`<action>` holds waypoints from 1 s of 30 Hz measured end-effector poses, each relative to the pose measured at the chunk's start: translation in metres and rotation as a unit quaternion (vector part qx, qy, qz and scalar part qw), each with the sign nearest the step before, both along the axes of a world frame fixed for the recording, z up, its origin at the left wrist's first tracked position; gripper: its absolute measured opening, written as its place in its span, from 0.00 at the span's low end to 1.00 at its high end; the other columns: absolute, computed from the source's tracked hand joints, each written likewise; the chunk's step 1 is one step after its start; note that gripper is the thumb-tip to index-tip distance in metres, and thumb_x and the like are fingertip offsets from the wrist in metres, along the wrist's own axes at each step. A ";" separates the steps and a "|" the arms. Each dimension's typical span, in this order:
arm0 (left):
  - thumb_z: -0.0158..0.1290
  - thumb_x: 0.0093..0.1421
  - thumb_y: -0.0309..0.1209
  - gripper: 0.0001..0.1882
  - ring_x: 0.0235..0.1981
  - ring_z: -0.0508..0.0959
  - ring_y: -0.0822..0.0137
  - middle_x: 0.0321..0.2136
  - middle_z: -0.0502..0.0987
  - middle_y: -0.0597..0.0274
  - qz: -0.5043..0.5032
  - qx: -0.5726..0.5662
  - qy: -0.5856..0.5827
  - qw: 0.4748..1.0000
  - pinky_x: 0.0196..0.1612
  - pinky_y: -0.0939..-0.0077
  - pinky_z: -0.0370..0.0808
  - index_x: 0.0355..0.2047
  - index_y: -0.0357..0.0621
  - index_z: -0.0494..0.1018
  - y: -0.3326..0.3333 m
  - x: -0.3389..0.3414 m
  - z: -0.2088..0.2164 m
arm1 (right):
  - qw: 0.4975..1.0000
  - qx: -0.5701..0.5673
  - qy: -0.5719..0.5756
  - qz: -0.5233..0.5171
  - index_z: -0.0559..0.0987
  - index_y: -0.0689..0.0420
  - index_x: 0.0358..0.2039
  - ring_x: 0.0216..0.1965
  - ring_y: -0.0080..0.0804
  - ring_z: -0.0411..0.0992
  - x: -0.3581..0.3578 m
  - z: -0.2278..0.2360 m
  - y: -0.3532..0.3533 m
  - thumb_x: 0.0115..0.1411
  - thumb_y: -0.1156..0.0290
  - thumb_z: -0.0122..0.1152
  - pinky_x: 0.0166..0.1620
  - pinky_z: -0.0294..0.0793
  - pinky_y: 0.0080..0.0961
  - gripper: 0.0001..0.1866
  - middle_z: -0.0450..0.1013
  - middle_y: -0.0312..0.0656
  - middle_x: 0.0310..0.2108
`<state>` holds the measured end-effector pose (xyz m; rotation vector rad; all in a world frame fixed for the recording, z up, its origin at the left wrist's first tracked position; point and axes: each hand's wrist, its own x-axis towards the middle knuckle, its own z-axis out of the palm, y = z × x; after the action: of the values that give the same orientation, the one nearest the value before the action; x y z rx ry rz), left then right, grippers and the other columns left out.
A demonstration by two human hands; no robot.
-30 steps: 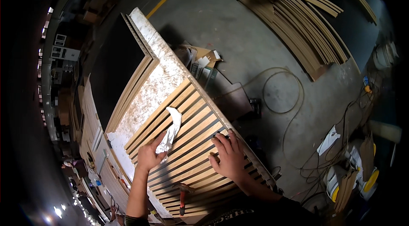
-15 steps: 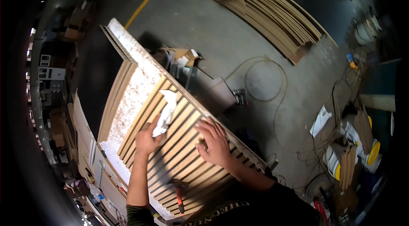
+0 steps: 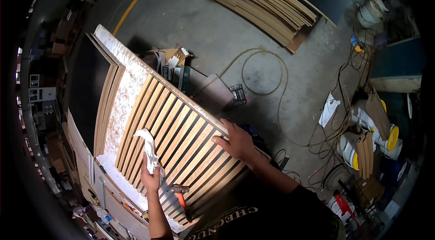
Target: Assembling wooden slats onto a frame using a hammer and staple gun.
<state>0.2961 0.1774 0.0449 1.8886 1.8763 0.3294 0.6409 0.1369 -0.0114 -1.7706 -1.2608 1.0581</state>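
Note:
A crumpled white rag (image 3: 149,147), cloth or paper I cannot tell, sticks up from my left hand (image 3: 150,177), whose fingers are closed round its lower end. Below it lies a slatted wood panel (image 3: 183,136), light strips with dark grooves between them. My right hand (image 3: 239,142) rests at the panel's far right edge, thumb apart from the fingers, the fingertips reaching over the board's rim. A hammer (image 3: 181,201) with an orange-and-black handle lies on the slats near my body, to the right of my left forearm.
The panel sits on a speckled white board (image 3: 129,74), beside stacked dark panels (image 3: 86,81). Beyond are boxes (image 3: 174,61), a coiled hose (image 3: 260,93) and a stack of wood strips (image 3: 253,7) on the floor. Cables and buckets (image 3: 349,149) crowd the right.
My left hand has drawn the rag nearer to my body. My right hand has shifted toward the board's outer edge, its fingers now over the rim. The whole view has moved slightly.

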 end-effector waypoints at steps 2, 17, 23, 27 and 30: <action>0.56 0.48 0.28 0.33 0.42 0.74 0.48 0.41 0.73 0.44 -0.020 0.035 0.057 0.998 0.44 0.66 0.70 0.56 0.45 0.62 -0.001 0.002 0.001 | 1.000 -0.017 0.016 0.001 0.64 0.63 0.53 0.46 0.48 0.68 -0.001 0.002 0.003 0.53 0.53 0.58 0.47 0.68 0.33 0.34 0.68 0.54 0.45; 0.56 0.47 0.38 0.36 0.40 0.75 0.52 0.41 0.74 0.50 0.227 0.137 0.098 0.959 0.42 0.63 0.72 0.58 0.55 0.60 -0.078 -0.101 0.013 | 0.997 -0.021 -0.067 -0.006 0.67 0.51 0.51 0.42 0.51 0.71 -0.002 -0.013 -0.004 0.53 0.55 0.56 0.44 0.69 0.39 0.26 0.73 0.52 0.40; 0.62 0.41 0.42 0.47 0.51 0.64 0.41 0.52 0.61 0.34 0.296 0.033 0.279 0.913 0.52 0.57 0.64 0.61 0.51 0.53 -0.082 -0.281 0.027 | 0.993 -0.054 -0.104 0.028 0.67 0.54 0.52 0.43 0.54 0.70 -0.021 -0.006 0.004 0.55 0.49 0.53 0.46 0.69 0.39 0.29 0.72 0.56 0.40; 0.59 0.46 0.37 0.42 0.55 0.60 0.40 0.54 0.59 0.35 0.243 0.113 0.269 0.925 0.55 0.56 0.61 0.60 0.44 0.53 -0.090 -0.250 0.028 | 0.991 -0.083 -0.100 0.025 0.64 0.57 0.54 0.47 0.52 0.68 -0.017 -0.001 0.002 0.56 0.49 0.51 0.50 0.66 0.37 0.31 0.70 0.55 0.44; 0.52 0.54 0.35 0.28 0.55 0.62 0.46 0.52 0.64 0.40 0.206 0.077 0.018 0.975 0.58 0.60 0.57 0.52 0.32 0.62 -0.142 -0.165 -0.008 | 0.993 -0.039 -0.109 0.012 0.63 0.59 0.55 0.48 0.51 0.67 -0.014 -0.009 -0.001 0.56 0.50 0.52 0.50 0.66 0.35 0.32 0.68 0.56 0.46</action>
<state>0.1307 0.0358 0.0365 1.5911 2.3233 0.5907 0.6272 0.1363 -0.0207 -1.9779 -1.3902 0.9570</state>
